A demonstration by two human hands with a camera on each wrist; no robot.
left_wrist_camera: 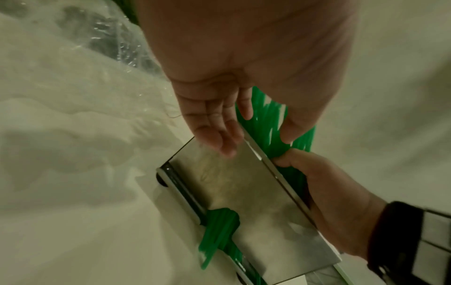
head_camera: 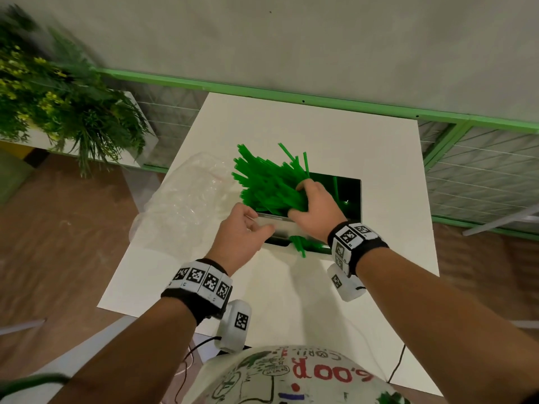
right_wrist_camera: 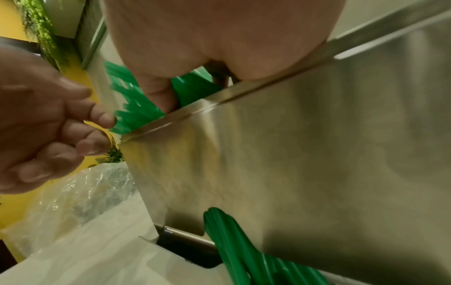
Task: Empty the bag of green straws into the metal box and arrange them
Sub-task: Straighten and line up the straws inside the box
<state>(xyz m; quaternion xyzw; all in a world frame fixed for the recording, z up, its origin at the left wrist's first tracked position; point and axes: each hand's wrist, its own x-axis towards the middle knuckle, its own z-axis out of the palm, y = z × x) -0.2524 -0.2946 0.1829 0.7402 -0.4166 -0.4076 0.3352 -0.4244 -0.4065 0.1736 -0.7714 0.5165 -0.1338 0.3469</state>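
A bundle of green straws fans up and to the left out of the metal box in the middle of the white table. My right hand grips this bundle just above the box's near wall, thumb against the straws. A few straw ends poke out through a notch low in the shiny wall. My left hand touches the top left of that wall with relaxed fingers and holds nothing. The emptied clear plastic bag lies crumpled left of the box.
A leafy plant in a white planter stands off the table's far left corner. A green rail with wire mesh runs behind the table along the wall. Bare tabletop lies right of and in front of the box.
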